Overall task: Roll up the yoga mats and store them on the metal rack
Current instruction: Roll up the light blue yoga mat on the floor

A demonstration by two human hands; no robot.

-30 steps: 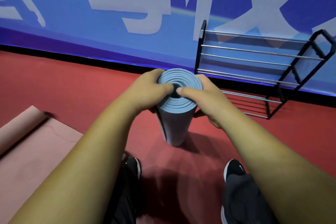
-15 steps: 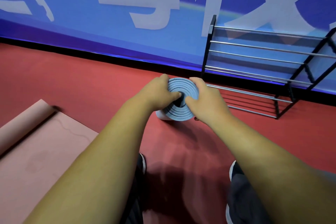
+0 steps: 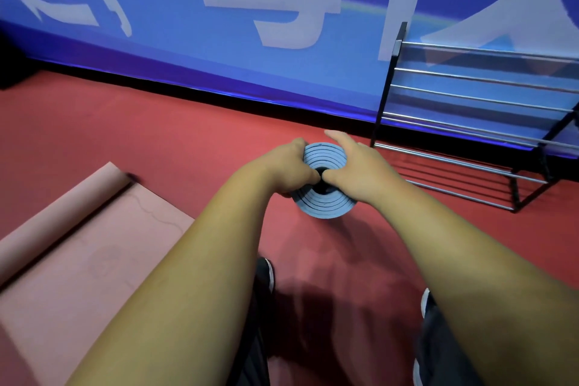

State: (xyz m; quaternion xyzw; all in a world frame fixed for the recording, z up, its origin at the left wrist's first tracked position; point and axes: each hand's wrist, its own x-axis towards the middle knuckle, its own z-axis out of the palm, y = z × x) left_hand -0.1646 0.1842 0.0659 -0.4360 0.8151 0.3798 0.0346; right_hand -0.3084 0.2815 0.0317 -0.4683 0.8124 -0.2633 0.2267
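Red floor [image 3: 156, 135] runs to a blue banner wall [image 3: 219, 72]. Just left of the metal rack [image 3: 388, 84], a blue yoga mat [image 3: 326, 204] is seen end-on, a tight spiral of pale layers around a dark hollow core. The left hand [image 3: 282, 166] and right hand [image 3: 360, 166] grip its sides, fingers wrapped around the roll and thumbs at the core. A pink mat [image 3: 78, 260] lies partly rolled at the left.

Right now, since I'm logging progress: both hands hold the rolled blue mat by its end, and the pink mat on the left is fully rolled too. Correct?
Not quite. Head view: the left hand and right hand hold the blue mat by its end, but the pink mat is rolled only at its far edge; the rest lies flat.
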